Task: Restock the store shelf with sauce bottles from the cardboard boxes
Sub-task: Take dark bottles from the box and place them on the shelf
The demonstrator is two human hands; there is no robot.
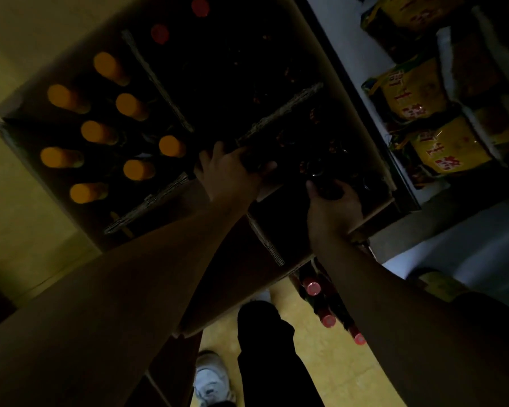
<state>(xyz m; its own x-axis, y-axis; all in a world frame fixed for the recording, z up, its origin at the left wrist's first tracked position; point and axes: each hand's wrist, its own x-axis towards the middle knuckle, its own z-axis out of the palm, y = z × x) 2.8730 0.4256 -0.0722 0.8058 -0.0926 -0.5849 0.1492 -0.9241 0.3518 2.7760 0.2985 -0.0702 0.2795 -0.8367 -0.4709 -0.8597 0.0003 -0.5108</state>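
Fingers (346,190) of your right hand (332,212) curl round a bottle (325,183) for lifting. Your left hand (232,174) appears to steady the box (279,113); its grip is too dark to tell.

Side-by-side open cardboard boxes (159,198) hold the stock: eight orange-capped bottles (99,132) upright in the left, two red-capped bottles (160,33) at the middle's far end, and a dark bottle (321,179) gripped in the right. Three pink-capped bottles (313,287) are on the floor.

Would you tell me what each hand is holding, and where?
The right hand grips a dark bottle near its top; for the left hand, too dark to tell.
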